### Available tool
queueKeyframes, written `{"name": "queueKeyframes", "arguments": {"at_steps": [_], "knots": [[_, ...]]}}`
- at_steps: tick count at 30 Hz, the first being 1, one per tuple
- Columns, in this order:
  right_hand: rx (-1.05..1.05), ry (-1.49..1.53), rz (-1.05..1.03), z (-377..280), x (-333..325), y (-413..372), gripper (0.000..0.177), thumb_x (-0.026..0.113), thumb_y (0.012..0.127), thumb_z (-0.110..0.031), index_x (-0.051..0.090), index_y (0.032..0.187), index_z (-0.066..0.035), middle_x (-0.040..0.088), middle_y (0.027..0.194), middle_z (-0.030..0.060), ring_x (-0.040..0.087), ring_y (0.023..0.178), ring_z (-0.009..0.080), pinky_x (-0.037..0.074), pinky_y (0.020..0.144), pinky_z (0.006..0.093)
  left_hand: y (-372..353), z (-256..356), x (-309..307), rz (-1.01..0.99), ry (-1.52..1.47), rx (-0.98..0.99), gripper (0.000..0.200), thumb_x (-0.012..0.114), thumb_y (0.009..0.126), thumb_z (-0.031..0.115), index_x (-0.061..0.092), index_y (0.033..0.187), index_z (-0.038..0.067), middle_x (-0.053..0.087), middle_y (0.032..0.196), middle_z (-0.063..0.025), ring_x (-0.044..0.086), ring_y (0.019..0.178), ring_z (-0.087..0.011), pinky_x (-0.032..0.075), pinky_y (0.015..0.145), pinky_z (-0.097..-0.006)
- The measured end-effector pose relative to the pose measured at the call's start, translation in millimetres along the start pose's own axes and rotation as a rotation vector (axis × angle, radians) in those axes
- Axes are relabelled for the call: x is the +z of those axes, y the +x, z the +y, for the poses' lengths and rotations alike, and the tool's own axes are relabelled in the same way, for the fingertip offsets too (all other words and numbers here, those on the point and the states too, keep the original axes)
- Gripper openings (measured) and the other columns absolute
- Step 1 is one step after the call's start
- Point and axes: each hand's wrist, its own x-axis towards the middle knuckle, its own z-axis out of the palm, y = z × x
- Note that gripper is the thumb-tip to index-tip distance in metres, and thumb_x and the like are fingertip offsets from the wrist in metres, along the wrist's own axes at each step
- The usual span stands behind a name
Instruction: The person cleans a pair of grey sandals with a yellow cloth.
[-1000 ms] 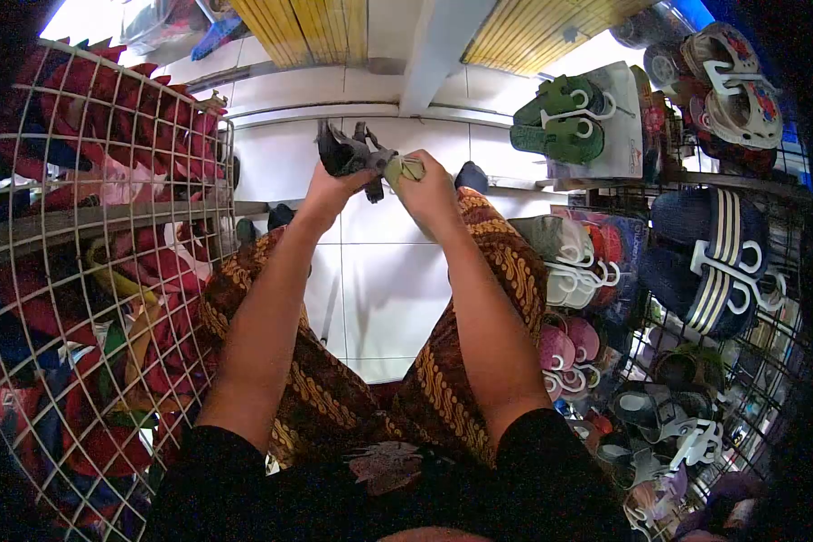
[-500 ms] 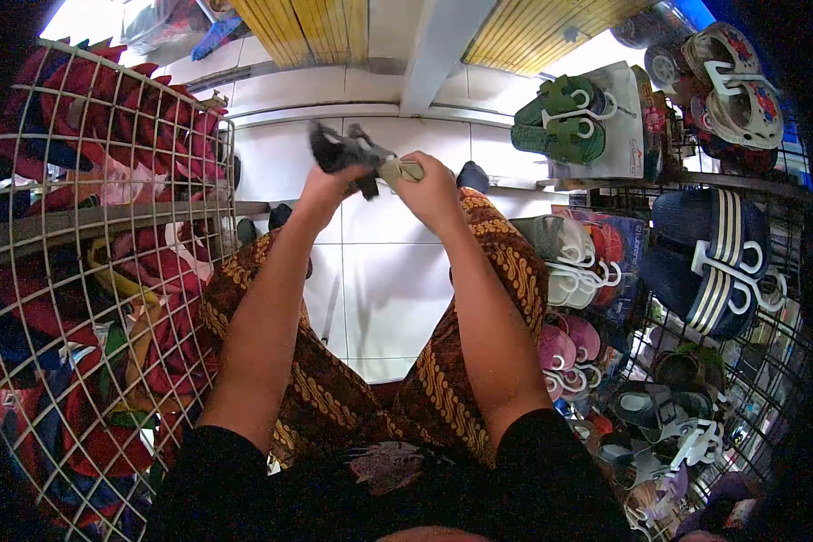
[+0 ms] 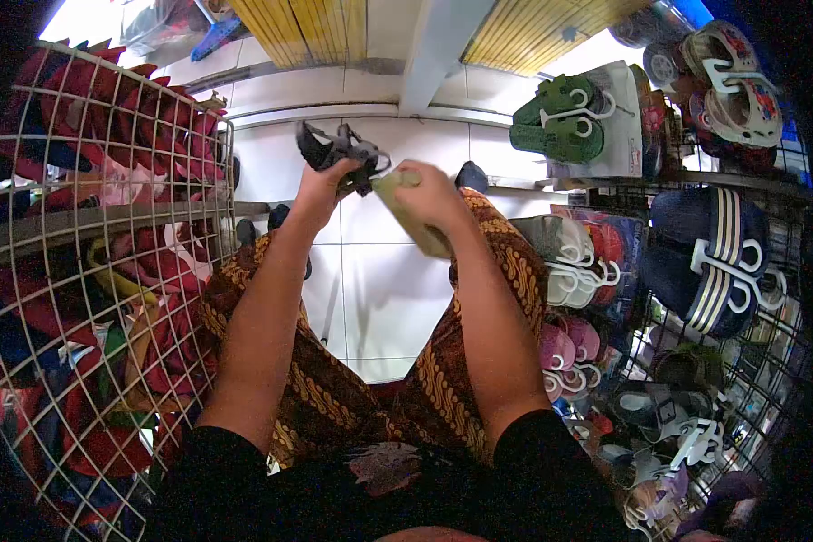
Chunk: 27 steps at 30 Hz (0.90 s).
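Observation:
My left hand point(image 3: 323, 185) is closed around a black and grey strappy sandal point(image 3: 341, 155), held up above the white floor. Its straps stick out over my fingers. Close beside it, on the right, my right hand point(image 3: 427, 194) grips an olive-green cloth point(image 3: 408, 215). The cloth hangs down below my fingers, slightly smeared by motion, and its upper edge is right at the sandal's side.
A white wire rack point(image 3: 108, 212) of red goods stands on my left. On the right hang green sandals point(image 3: 560, 122), navy striped slides point(image 3: 709, 262) and pink sandals point(image 3: 571, 343) on white hangers. White floor tiles point(image 3: 370, 289) show between my knees.
The olive-green cloth was bunched at my right fingers and now hangs down longer. The sandal in my left hand has shifted slightly left and turned.

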Motion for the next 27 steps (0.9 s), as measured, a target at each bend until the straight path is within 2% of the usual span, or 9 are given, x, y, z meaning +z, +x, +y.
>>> {"name": "queueKeyframes", "arguments": {"at_steps": [3, 4, 7, 12, 15, 16, 20, 24, 27], "knots": [[0.188, 0.366, 0.379, 19, -5, 18, 0.030, 0.065, 0.082, -0.008, 0.065, 0.112, -0.005, 0.071, 0.094, 0.0134, 0.066, 0.090, 0.0224, 0.053, 0.082, 0.0346, 2, 5, 3, 0.007, 0.270, 0.092, 0.036, 0.071, 0.084, 0.007, 0.056, 0.116, 0.004, 0.067, 0.110, -0.0090, 0.067, 0.097, -0.0223, 0.057, 0.084, -0.0373], [0.159, 0.453, 0.372, 20, -11, 16, 0.037, 0.072, 0.080, -0.015, 0.065, 0.115, -0.006, 0.071, 0.106, 0.0185, 0.070, 0.097, 0.0307, 0.054, 0.086, 0.0368, 0, 5, 3, -0.012, 0.232, 0.087, 0.039, 0.070, 0.084, 0.006, 0.055, 0.121, 0.003, 0.066, 0.112, -0.0100, 0.066, 0.100, -0.0238, 0.056, 0.087, -0.0383], [-0.122, 0.159, 0.459, 9, -3, 15, 0.036, 0.074, 0.081, -0.013, 0.065, 0.115, -0.005, 0.072, 0.105, 0.0161, 0.071, 0.094, 0.0264, 0.054, 0.085, 0.0341, -6, 6, 6, -0.147, -0.043, 0.005, 0.030, 0.068, 0.084, 0.002, 0.061, 0.113, 0.005, 0.068, 0.105, -0.0065, 0.067, 0.096, -0.0205, 0.057, 0.086, -0.0352], [-0.014, 0.771, 0.079, -15, -7, 0, 0.034, 0.070, 0.085, -0.009, 0.063, 0.118, -0.003, 0.071, 0.101, 0.0078, 0.066, 0.089, 0.0211, 0.053, 0.082, 0.0338, -14, 6, -4, -0.366, -0.282, -0.205, 0.039, 0.064, 0.086, 0.014, 0.057, 0.121, -0.001, 0.069, 0.111, -0.0118, 0.069, 0.101, -0.0251, 0.056, 0.092, -0.0385], [-0.035, 0.587, 0.118, -11, -8, 2, 0.033, 0.067, 0.090, -0.009, 0.061, 0.121, -0.004, 0.068, 0.100, 0.0032, 0.062, 0.090, 0.0123, 0.051, 0.082, 0.0277, -18, 16, 1, -0.396, -0.327, -0.206, 0.043, 0.064, 0.086, 0.019, 0.057, 0.122, -0.002, 0.069, 0.111, -0.0134, 0.070, 0.099, -0.0252, 0.056, 0.092, -0.0387], [-0.057, 0.534, 0.144, -5, -5, 4, 0.031, 0.067, 0.090, -0.009, 0.062, 0.120, -0.003, 0.067, 0.099, 0.0030, 0.062, 0.089, 0.0122, 0.051, 0.081, 0.0276, -10, 8, -9, -0.351, -0.249, -0.232, 0.062, 0.070, 0.079, 0.022, 0.048, 0.132, -0.003, 0.062, 0.124, -0.0192, 0.064, 0.112, -0.0314, 0.050, 0.104, -0.0438], [-0.003, 0.458, 0.118, 8, -6, 9, 0.024, 0.063, 0.088, -0.008, 0.063, 0.112, -0.002, 0.067, 0.094, 0.0028, 0.062, 0.084, 0.0122, 0.051, 0.076, 0.0274, -10, 5, -12, -0.297, -0.186, -0.264, 0.059, 0.067, 0.082, 0.023, 0.048, 0.131, -0.004, 0.065, 0.118, -0.0180, 0.067, 0.105, -0.0299, 0.055, 0.096, -0.0416], [0.096, 0.441, 0.154, 7, -1, 11, 0.022, 0.062, 0.085, -0.009, 0.066, 0.105, -0.002, 0.067, 0.089, 0.0030, 0.062, 0.079, 0.0124, 0.051, 0.072, 0.0277, -18, 17, -4, -0.340, -0.175, -0.218, 0.036, 0.065, 0.086, 0.018, 0.058, 0.117, 0.001, 0.070, 0.103, -0.0094, 0.071, 0.089, -0.0221, 0.059, 0.080, -0.0363], [0.191, 0.457, 0.059, 3, -5, 9, 0.027, 0.066, 0.081, -0.016, 0.069, 0.106, -0.005, 0.073, 0.091, 0.0127, 0.069, 0.082, 0.0244, 0.055, 0.077, 0.0362, -11, 14, -5, -0.295, -0.146, -0.223, 0.033, 0.065, 0.085, 0.014, 0.059, 0.115, 0.001, 0.069, 0.100, -0.0084, 0.070, 0.085, -0.0208, 0.059, 0.076, -0.0356]]}}
